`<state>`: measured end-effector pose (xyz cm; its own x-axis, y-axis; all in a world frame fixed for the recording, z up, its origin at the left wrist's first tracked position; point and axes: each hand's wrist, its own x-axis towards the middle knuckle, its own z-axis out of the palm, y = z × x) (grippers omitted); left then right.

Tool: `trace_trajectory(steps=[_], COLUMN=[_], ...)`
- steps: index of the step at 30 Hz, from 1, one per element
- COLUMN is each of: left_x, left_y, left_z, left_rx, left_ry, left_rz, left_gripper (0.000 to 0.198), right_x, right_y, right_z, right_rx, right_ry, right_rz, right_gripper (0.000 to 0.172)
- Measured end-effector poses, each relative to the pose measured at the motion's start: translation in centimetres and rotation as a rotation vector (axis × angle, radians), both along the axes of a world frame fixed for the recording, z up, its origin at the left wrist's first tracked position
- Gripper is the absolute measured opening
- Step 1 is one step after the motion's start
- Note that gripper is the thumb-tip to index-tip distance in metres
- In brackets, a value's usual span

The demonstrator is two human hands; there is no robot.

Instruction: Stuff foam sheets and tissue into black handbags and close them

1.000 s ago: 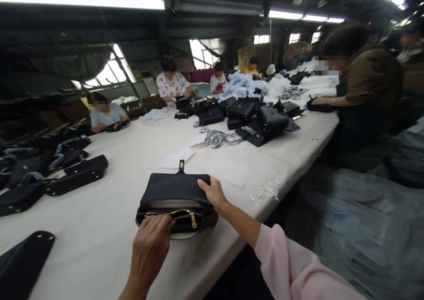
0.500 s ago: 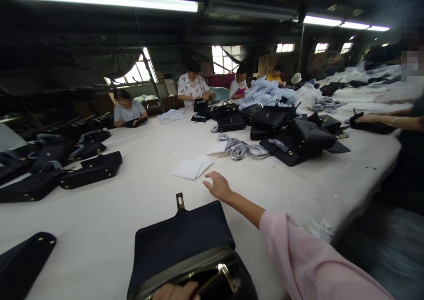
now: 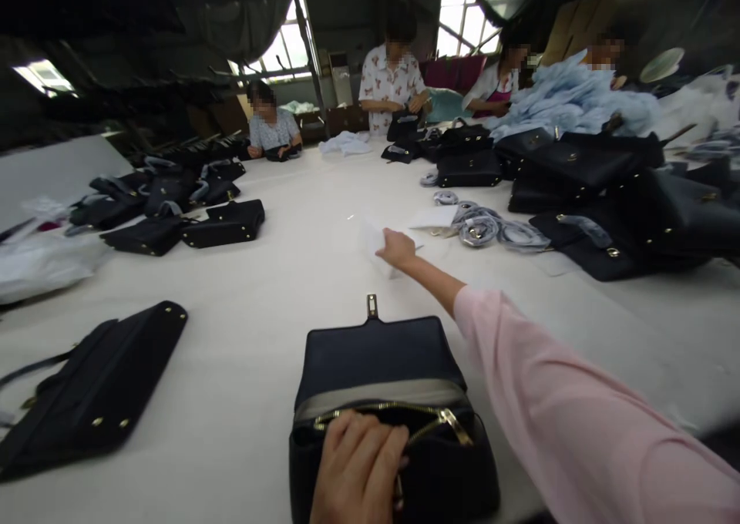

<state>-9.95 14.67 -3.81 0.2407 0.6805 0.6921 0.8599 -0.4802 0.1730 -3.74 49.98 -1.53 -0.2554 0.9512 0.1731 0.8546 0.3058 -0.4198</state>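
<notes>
A black handbag lies before me, its flap folded back and its gold zipper partly undone. My left hand is closed on the front edge of the zipped opening, fingers curled over it. Beyond the flap, my outstretched right hand pinches a white sheet, lifted and smeared by motion. Another white sheet lies flat just to its right, beside wrapped straps.
Black handbags are heaped on the right and grouped at the left; one more handbag lies near left. Light blue wrapping is piled at the back. Several co-workers sit or stand along the far side of the white table.
My right hand has reached farther forward and closed on the white sheet. My left hand shows more fully on the handbag's opening. The camera has tilted down and turned left.
</notes>
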Motion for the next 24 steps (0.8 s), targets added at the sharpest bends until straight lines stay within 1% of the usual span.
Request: trace_trajectory(steps=[1, 2, 3, 4, 5, 6, 7, 8, 9, 11, 13, 16, 18, 20, 22, 24], left_x=[0.4, 0.8, 1.3, 1.8, 2.2, 2.6, 3.0, 3.3, 3.6, 4.0, 4.2, 4.4, 4.5, 4.7, 4.8, 5.0], left_y=[-0.3, -0.6, -1.1, -1.6, -2.2, -2.7, -3.2, -3.6, -3.9, -4.4, -4.7, -5.4, -5.9, -6.5, -7.0, -7.4], left_z=[0.8, 1.4, 1.8, 1.9, 1.9, 1.7, 1.4, 1.1, 0.8, 0.2, -0.2, -0.3, -0.3, -0.2, -0.2, -0.1], left_rx=[0.009, -0.005, -0.025, -0.039, -0.038, -0.024, 0.000, 0.027, 0.055, 0.105, 0.143, 0.183, 0.200, 0.195, 0.148, 0.079], left_ry=[-0.010, -0.029, -0.051, -0.069, -0.079, -0.088, -0.094, -0.095, -0.094, -0.091, -0.090, -0.084, -0.079, -0.069, -0.044, -0.005], left_rz=[0.014, 0.039, 0.071, 0.104, 0.128, 0.154, 0.183, 0.209, 0.232, 0.268, 0.288, 0.294, 0.300, 0.324, 0.361, 0.393], left_gripper=[0.025, 0.027, 0.028, 0.028, 0.028, 0.028, 0.027, 0.027, 0.026, 0.026, 0.025, 0.022, 0.020, 0.018, 0.018, 0.020], right_x=[1.6, 3.3, 5.2, 7.1, 9.0, 10.6, 12.0, 13.2, 14.0, 14.8, 14.7, 13.7, 13.1, 12.5, 12.1, 11.9], right_y=[-1.7, -3.7, -6.0, -8.5, -11.3, -14.3, -17.3, -20.1, -22.7, -26.7, -28.9, -30.1, -30.6, -31.4, -32.4, -33.3], right_z=[1.3, 2.9, 4.5, 6.1, 7.5, 8.8, 9.8, 10.4, 10.6, 10.0, 8.8, 6.8, 5.7, 4.7, 4.3, 4.4], right_rx=[0.029, 0.074, 0.137, 0.165, 0.128, 0.051, -0.016, -0.059, -0.081, -0.076, -0.059, 0.023, 0.099, 0.123, 0.114, 0.141], right_ry=[0.065, 0.161, 0.365, 0.599, 0.798, 0.913, 0.943, 0.913, 0.850, 0.700, 0.604, 0.544, 0.516, 0.445, 0.282, 0.029], right_rz=[0.004, 0.015, 0.053, 0.150, 0.277, 0.397, 0.487, 0.550, 0.583, 0.605, 0.599, 0.561, 0.531, 0.537, 0.576, 0.601], right_gripper=[0.035, 0.033, 0.036, 0.040, 0.044, 0.046, 0.045, 0.041, 0.035, 0.024, 0.016, 0.013, 0.016, 0.019, 0.018, 0.013])
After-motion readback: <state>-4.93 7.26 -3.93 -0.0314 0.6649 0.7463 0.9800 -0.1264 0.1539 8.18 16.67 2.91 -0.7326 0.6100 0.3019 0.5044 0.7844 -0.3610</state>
